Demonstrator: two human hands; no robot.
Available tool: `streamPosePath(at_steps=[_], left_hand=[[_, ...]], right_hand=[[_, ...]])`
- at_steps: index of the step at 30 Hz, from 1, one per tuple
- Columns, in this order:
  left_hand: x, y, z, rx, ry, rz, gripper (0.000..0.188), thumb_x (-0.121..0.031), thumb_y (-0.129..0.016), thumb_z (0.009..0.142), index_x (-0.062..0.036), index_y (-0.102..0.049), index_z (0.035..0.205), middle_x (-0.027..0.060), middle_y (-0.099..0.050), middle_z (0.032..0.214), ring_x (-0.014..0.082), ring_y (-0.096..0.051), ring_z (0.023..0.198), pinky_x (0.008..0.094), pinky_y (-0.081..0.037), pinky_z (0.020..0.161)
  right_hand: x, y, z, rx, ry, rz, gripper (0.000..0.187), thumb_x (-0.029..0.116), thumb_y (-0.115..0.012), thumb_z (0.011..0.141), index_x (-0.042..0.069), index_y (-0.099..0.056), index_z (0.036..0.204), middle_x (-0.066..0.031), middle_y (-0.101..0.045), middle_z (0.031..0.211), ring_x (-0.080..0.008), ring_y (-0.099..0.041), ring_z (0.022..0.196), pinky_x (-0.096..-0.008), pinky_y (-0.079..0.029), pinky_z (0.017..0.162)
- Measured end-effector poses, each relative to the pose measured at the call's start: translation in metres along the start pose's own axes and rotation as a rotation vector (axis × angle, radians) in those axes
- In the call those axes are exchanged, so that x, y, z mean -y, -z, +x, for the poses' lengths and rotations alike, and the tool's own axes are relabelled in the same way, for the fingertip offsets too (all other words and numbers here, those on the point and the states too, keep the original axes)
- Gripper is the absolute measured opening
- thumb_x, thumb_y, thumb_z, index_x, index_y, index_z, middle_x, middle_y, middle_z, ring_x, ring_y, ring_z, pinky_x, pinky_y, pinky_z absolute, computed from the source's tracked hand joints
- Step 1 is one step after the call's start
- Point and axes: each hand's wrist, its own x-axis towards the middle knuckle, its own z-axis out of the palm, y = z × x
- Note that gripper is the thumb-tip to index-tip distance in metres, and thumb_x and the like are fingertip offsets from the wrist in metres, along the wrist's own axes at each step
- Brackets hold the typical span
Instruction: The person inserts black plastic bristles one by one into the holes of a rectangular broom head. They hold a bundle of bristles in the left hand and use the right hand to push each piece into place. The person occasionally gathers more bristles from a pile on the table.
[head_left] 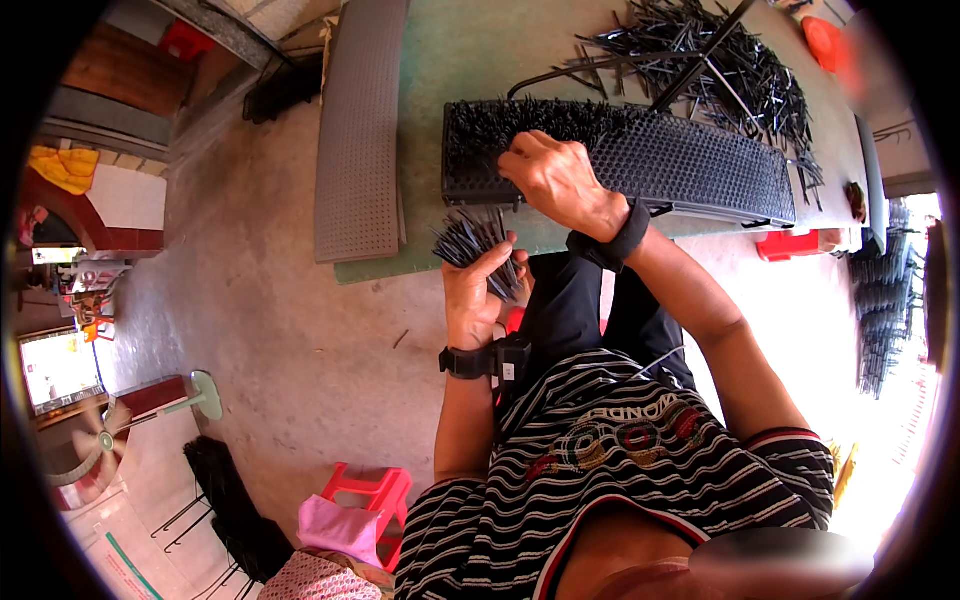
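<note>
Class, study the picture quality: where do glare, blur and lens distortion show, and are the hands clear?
Head view: glare bleaches the smooth pale floor at right; head view: the round, beige-bladed fan smears at lower left; head view: the long grey perforated panel bows, inside a black rim; head view: bare left hand and right hand look fairly sharp.
</note>
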Motion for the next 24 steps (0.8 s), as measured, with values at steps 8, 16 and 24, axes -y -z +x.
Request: streamPosePath(at_steps=[8,16,24], left_hand=[[0.007,-0.016,0.002,0.062,0.01,0.01,0.022,0.001,-0.067,0.077,0.0009,-0.06,0.098,0.015,-0.067,0.086,0.0218,-0.065,0.063,0.0324,-0.052,0.047],[0.007,-0.016,0.002,0.03,0.065,0.004,0.025,-0.005,-0.067,0.079,-0.001,-0.059,0.103,0.0148,-0.066,0.087,0.0218,-0.065,0.064,0.0306,-0.052,0.049],[0.008,-0.012,0.005,0.072,0.078,-0.006,0.027,-0.005,-0.066,0.081,-0.0009,-0.058,0.106,0.0162,-0.065,0.09,0.0254,-0.065,0.068,0.0348,-0.054,0.053]], right_hand=[[0.004,-0.001,-0.026,0.176,-0.557,0.811,0.018,0.016,-0.066,0.078,-0.003,-0.067,0.078,-0.0063,-0.064,0.063,-0.0071,-0.053,0.053,-0.0258,-0.043,0.049],[0.004,0.009,-0.03,0.28,-0.875,0.997,0.022,0.017,-0.064,0.078,-0.005,-0.066,0.081,-0.0073,-0.063,0.063,-0.0101,-0.056,0.056,-0.0267,-0.045,0.053],[0.003,-0.005,-0.038,0.059,-0.824,0.989,0.021,0.017,-0.061,0.081,-0.004,-0.065,0.083,-0.0052,-0.06,0.063,-0.0076,-0.053,0.053,-0.0252,-0.042,0.049]])
